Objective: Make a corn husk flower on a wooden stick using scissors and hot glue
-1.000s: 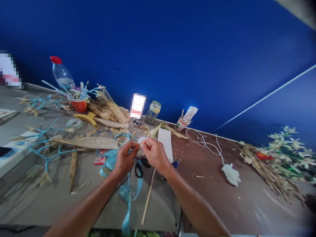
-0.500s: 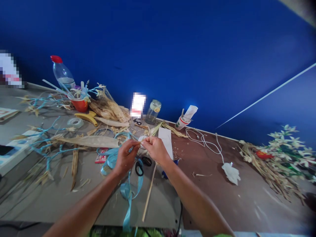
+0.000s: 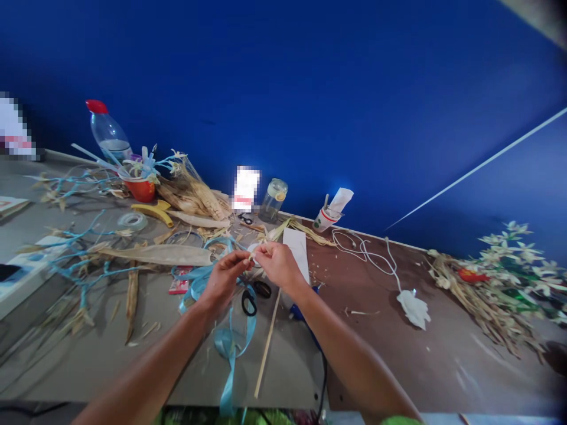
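Note:
My left hand (image 3: pixel 227 276) and my right hand (image 3: pixel 282 267) meet over the middle of the table, fingertips almost touching. Both pinch a small pale piece of dried husk (image 3: pixel 251 257), mostly hidden by the fingers. Just below them lie black-handled scissors (image 3: pixel 248 303), blades out of sight. Light blue ribbon (image 3: pixel 227 386) loops beside my left hand and trails to the front edge. A thin wooden stick (image 3: pixel 267 349) points from under my right hand towards me. White paper (image 3: pixel 296 251) lies partly behind that hand.
To the left are blue-wrapped branches (image 3: pixel 84 277), a tape roll (image 3: pixel 132 221), a yellow tool (image 3: pixel 155 211), a red cup (image 3: pixel 140 190) and a bottle (image 3: pixel 108 130). A glass jar (image 3: pixel 274 198) stands behind. A white cable (image 3: pixel 367 251) and white flowers (image 3: pixel 514 254) lie right.
My fingers have shifted slightly around the small husk piece, and the left fingers look a little more spread. The whole view has moved slightly; the table things stay put.

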{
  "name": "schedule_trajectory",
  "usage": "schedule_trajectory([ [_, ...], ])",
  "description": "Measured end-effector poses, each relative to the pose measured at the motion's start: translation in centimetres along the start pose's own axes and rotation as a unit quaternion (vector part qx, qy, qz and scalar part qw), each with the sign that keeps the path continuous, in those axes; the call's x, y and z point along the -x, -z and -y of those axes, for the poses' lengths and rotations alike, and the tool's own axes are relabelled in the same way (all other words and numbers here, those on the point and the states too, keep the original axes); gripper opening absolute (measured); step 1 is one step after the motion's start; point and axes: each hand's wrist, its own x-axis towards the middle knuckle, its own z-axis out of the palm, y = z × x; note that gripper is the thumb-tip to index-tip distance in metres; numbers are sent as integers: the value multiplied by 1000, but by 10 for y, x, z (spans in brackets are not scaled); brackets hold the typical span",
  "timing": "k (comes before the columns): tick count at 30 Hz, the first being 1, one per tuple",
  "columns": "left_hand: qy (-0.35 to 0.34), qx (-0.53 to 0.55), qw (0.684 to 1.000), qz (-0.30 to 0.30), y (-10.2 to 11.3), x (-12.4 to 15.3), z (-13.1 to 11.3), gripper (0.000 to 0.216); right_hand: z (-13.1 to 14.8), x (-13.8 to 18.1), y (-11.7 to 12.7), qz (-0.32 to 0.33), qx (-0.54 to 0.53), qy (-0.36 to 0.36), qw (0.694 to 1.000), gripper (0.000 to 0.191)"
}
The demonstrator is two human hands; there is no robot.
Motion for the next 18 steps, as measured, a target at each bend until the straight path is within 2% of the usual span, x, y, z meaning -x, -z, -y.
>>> schedule_trajectory([
  [5, 56, 49, 996, 56, 6, -3, 1, 16, 3, 1, 1, 3, 79, 6, 997, 16],
  [10, 108, 69, 989, 68, 3, -1, -6, 18, 2, 2, 5, 21, 156, 9, 987, 18],
  [15, 106, 32, 990, 88, 5, -2, -7, 18, 5, 3, 7, 40, 185, 2, 982, 17],
  [18, 82, -2, 993, 88, 8, -4, -2, 15, 6, 4, 6, 46, 188, -7, 981, 16],
])
